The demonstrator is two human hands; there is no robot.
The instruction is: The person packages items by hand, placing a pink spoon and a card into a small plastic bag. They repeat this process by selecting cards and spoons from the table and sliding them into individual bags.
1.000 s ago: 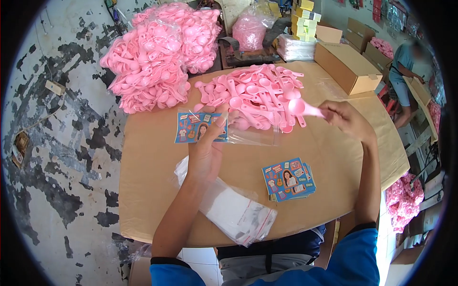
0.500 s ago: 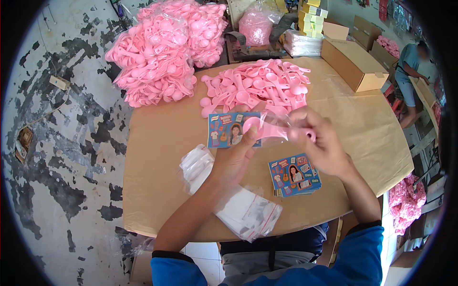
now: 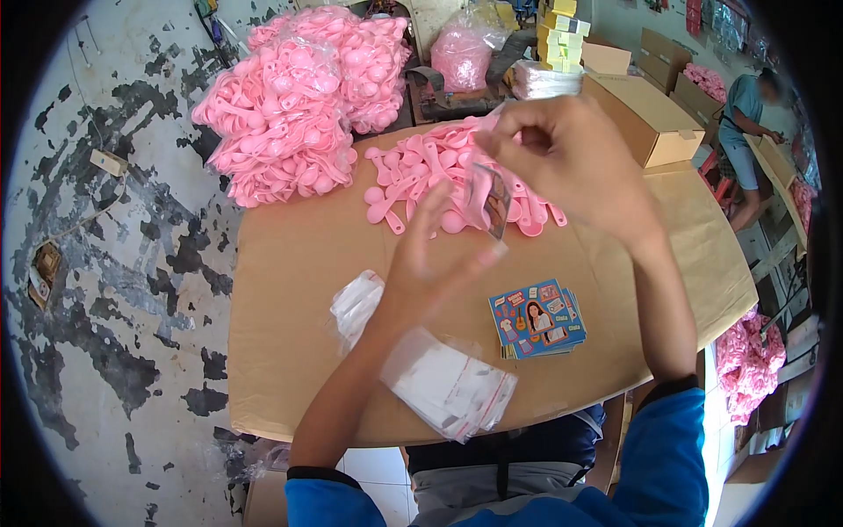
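High over the table, my right hand (image 3: 575, 162) pinches the top of a clear plastic bag (image 3: 488, 200), which hangs down with a printed card and something pink inside. My left hand (image 3: 430, 263) is open just left of the bag, thumb and fingers spread and slightly blurred. Behind both hands lies a loose pile of pink plastic scoops (image 3: 421, 167). A stack of blue printed cards (image 3: 537, 318) sits below my right hand. Nearer my left forearm, flat clear bags (image 3: 457, 386) lie in an overlapping stack.
Large bags of pink scoops (image 3: 290, 114) stand at the table's back left. A cardboard box (image 3: 645, 114) occupies the back right, beside yellow stacked packs (image 3: 562, 39). Brown paper covers the table (image 3: 290, 334). Another person (image 3: 746, 123) stands at far right.
My right hand has risen, lifting the bag from lying level to hanging upright. My left hand has let go of the scoop and card and opened.
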